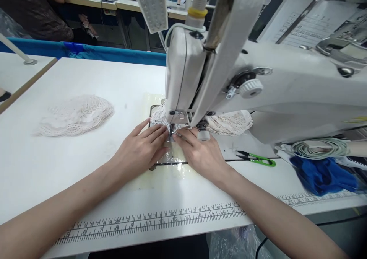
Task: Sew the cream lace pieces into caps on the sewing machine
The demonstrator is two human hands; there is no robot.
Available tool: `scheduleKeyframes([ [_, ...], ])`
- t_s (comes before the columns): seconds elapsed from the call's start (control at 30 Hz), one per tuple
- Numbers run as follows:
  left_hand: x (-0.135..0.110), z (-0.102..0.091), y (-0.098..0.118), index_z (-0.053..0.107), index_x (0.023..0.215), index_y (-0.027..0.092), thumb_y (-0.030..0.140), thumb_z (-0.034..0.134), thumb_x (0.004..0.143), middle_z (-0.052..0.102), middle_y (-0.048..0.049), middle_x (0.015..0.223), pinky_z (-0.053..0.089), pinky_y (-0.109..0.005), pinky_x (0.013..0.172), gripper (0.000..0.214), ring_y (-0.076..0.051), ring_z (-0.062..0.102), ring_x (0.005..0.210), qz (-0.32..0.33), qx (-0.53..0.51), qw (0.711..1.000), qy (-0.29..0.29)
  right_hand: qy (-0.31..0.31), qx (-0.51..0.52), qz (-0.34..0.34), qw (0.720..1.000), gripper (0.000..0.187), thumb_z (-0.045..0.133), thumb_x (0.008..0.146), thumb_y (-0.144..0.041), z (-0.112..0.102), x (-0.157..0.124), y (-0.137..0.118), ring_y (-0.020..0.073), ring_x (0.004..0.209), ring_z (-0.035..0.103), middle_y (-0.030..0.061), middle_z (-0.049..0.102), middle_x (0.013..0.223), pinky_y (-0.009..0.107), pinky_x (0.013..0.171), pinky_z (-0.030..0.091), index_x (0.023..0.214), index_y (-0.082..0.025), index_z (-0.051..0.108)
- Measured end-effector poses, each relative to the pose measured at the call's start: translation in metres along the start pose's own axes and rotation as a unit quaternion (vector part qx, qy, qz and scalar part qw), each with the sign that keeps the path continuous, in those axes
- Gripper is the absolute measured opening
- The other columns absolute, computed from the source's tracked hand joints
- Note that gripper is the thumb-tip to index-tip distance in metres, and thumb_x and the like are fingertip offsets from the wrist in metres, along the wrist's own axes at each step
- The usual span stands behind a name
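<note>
A piece of white lace (158, 115) lies under the needle and presser foot (171, 129) of a white sewing machine (183, 67). My left hand (140, 148) rests flat left of the foot, fingers stretched onto the lace's near edge and thumb apart. Close to the foot on its right, my right hand (202, 153) has its thumb and finger together at the lace edge; the exact grip is partly hidden. More gathered lace (231, 122) shows behind the right hand, under the machine arm. A separate heap of white lace (77, 115) sits on the table to the left.
Green-handled thread snips (258, 159) lie right of my right hand. Farther right are a blue cloth (323, 175) and a coil of pale cord (319, 149). A printed ruler (160, 219) runs along the table's front edge. Another person (37, 14) sits beyond the blue fabric-covered edge (114, 54).
</note>
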State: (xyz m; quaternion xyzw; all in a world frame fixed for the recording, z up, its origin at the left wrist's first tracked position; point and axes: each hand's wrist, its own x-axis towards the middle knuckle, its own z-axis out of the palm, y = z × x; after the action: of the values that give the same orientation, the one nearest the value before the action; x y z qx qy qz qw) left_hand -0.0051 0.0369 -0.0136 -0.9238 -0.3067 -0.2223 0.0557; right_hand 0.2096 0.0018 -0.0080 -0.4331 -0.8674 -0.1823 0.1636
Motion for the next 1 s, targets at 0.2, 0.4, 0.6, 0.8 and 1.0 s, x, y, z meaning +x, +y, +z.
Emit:
scheduleKeyframes([
  [0.2,0.000,0.002,-0.004,0.059,0.130,0.015,0.032,0.047,0.099,0.063,-0.0100,0.130,0.036,-0.052,0.114,0.038,-0.026,0.059,0.122,-0.004,-0.007,1.000,0.002,-0.002,-0.013,0.001,1.000,0.032,0.049,0.090,-0.005,-0.001,-0.002,0.005,0.0207,0.099,0.062,0.0076,0.073,0.106,0.045,0.105,0.041,0.112,-0.017,0.069],
  [0.4,0.003,0.000,-0.005,0.056,0.133,0.016,0.036,0.046,0.099,0.061,-0.0097,0.133,0.036,-0.050,0.114,0.040,-0.026,0.055,0.127,-0.028,0.003,1.000,-0.004,-0.005,-0.002,0.018,1.000,0.033,0.048,0.086,-0.002,-0.005,-0.002,0.011,0.0236,0.104,0.061,0.0075,0.073,0.108,0.044,0.099,0.046,0.103,-0.018,0.071],
  [0.6,0.005,-0.006,-0.010,0.057,0.129,0.013,0.037,0.046,0.099,0.062,-0.0141,0.128,0.035,-0.052,0.114,0.040,-0.028,0.058,0.121,-0.041,0.024,0.998,-0.038,-0.005,-0.003,0.021,1.000,0.039,0.046,0.082,0.002,-0.008,-0.001,0.013,0.0227,0.098,0.064,0.0068,0.072,0.108,0.042,0.096,0.048,0.107,-0.017,0.068],
  [0.8,-0.001,-0.021,0.020,0.065,0.111,0.012,0.024,0.048,0.097,0.069,-0.0081,0.090,0.056,-0.040,0.079,0.025,-0.020,0.065,0.077,0.043,0.032,0.998,-0.019,0.023,0.003,0.012,1.000,0.038,0.046,0.084,0.001,-0.010,0.000,0.014,0.0227,0.092,0.065,0.0063,0.074,0.103,0.043,0.097,0.046,0.112,-0.016,0.066],
  [1.0,-0.004,-0.031,0.013,0.059,0.117,0.014,0.019,0.045,0.097,0.069,-0.0109,0.107,0.052,-0.033,0.075,0.025,-0.021,0.064,0.096,-0.004,-0.004,1.000,-0.005,0.028,0.052,0.022,0.998,0.030,0.045,0.091,-0.008,-0.010,-0.002,0.011,0.0226,0.093,0.065,0.0061,0.074,0.100,0.041,0.091,0.048,0.109,-0.018,0.068],
])
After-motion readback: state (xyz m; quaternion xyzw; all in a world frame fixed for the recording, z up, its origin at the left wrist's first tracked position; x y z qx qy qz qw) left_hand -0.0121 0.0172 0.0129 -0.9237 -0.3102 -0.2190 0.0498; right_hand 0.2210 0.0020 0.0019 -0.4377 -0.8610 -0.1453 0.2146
